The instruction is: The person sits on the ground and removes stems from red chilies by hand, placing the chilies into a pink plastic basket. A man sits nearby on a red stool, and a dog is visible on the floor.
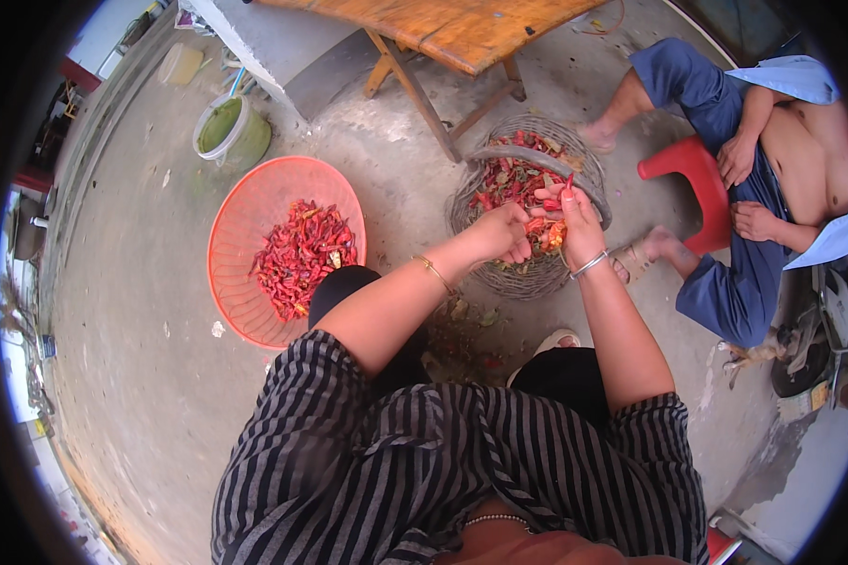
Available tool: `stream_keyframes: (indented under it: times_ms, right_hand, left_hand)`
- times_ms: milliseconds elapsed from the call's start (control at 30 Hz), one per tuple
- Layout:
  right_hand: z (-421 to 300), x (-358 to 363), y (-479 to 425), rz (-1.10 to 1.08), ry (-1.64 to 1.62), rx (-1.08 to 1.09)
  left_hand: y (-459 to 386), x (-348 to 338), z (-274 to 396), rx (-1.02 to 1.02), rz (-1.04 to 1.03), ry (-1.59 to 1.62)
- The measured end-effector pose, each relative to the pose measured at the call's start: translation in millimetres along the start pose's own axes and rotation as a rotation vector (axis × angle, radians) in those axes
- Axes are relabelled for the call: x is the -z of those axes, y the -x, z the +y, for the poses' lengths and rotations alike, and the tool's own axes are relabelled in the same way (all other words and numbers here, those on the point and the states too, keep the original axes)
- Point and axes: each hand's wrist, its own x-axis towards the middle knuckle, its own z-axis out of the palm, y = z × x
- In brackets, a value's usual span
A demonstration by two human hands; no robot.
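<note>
My right hand, with a silver bangle at the wrist, holds several dried red chili peppers; one points up past the thumb. Close beside it on the left is my left hand, its fingers curled near the held chilies; whether it grips one cannot be made out. Both hands are above a wicker basket with an arched handle. Red chilies mixed with dry leaves fill the basket. By my left knee an orange plastic basket contains a heap of red chilies.
A wooden folding table stands beyond the wicker basket. A bucket holds greenish content at the far left. On the right a person sits by a red plastic stool, feet near the basket. A cat lies behind them.
</note>
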Motion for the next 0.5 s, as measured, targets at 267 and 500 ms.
stream_keyframes:
  times_ms: [267,500]
  right_hand:
    - [12,-10,3,-0.026,0.028,0.117]
    - [3,3,5,-0.080,0.581,0.365]
  left_hand:
    - [7,-10,-6,0.005,-0.089,0.041]
    - [7,0,-6,0.038,-0.057,0.690]
